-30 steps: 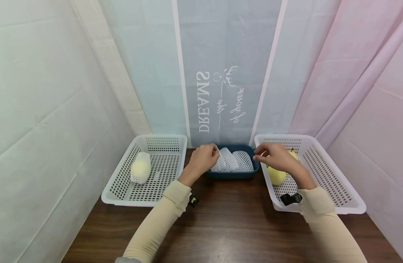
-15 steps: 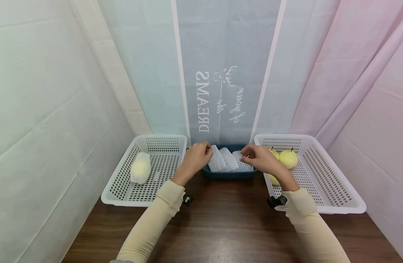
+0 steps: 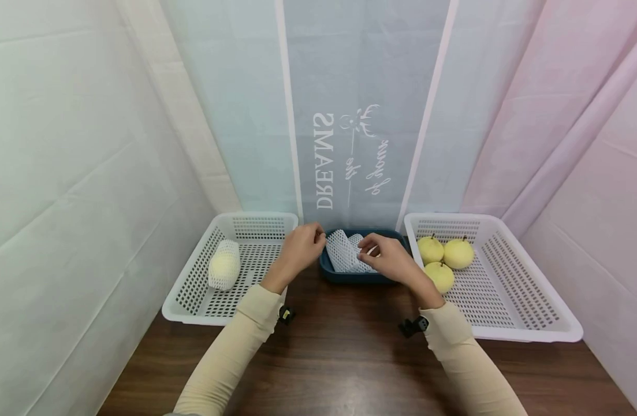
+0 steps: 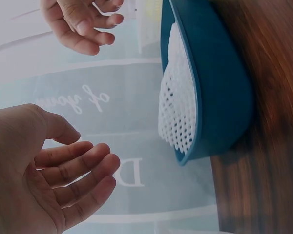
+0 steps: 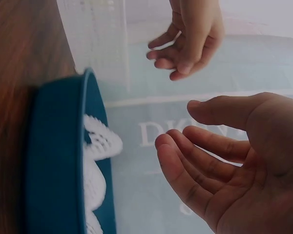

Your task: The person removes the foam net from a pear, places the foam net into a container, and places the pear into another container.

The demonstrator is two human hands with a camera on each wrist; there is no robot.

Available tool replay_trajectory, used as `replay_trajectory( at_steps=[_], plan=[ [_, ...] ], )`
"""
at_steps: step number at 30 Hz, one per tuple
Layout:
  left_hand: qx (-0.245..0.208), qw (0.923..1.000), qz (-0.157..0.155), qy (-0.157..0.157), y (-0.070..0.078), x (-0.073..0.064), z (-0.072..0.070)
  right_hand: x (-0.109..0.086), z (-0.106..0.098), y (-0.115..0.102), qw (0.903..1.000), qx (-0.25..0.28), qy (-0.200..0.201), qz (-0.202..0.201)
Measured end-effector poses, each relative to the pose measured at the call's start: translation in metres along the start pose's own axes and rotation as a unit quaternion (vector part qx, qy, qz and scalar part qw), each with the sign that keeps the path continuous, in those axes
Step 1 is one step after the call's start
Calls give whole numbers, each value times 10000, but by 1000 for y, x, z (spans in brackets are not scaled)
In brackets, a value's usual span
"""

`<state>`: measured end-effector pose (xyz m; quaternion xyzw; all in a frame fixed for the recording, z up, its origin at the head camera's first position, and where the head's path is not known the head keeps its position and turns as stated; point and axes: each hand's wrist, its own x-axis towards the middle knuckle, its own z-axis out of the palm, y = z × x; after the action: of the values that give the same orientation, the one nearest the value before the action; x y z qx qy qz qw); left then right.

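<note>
A dark blue box [image 3: 362,278] stands at the back of the table with white foam fruit nets [image 3: 341,252] lying in it. By its left end hovers my left hand [image 3: 299,249], fingers loosely bent and nothing in them. My right hand [image 3: 390,257] is over the box's right half, hiding part of the nets. The right wrist view shows this hand [image 5: 234,161] empty, thumb apart from the fingers, beside the box rim. In the left wrist view, air separates the left hand [image 4: 53,170] from the nets [image 4: 178,100].
A white basket [image 3: 175,309] on the left holds one pear in a foam net [image 3: 224,266]. In the right white basket [image 3: 557,333] lie three bare yellow pears [image 3: 459,253]. Brown wooden table [image 3: 349,358] extends in front; a printed cloth [image 3: 360,69] hangs behind.
My right hand has moved left, from over the right basket to over the blue box, uncovering the pears. My left hand has shifted left, away from the nets.
</note>
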<state>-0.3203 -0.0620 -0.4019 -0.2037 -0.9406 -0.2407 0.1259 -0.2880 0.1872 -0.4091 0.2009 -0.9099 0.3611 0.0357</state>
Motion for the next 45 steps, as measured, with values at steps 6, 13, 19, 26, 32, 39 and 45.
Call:
replay_trajectory(
  at_steps=[6,13,19,26,32,39,45],
  plan=[
    [-65,9998,-180,-59,-7,-3,-4,4,15,-7,9998,157,-101,-73],
    [7,9997,-224,-48,-13,0,-8,8,29,-12,9993,317,-157,-109],
    [21,9993,-386,1,-21,2,-16,15,39,-17,9988,457,-187,-17],
    [45,9989,-472,5,-33,2,-26,24,49,-22,9973,694,-231,-59],
    [124,9985,-533,28,-43,1,-31,28,56,-28,9952,922,-322,35],
    [230,9971,-720,-64,-55,0,-36,33,67,-35,9934,1095,-301,155],
    [316,9964,-772,-157,-70,-1,-40,36,76,-43,9932,1118,-265,188]
  ],
)
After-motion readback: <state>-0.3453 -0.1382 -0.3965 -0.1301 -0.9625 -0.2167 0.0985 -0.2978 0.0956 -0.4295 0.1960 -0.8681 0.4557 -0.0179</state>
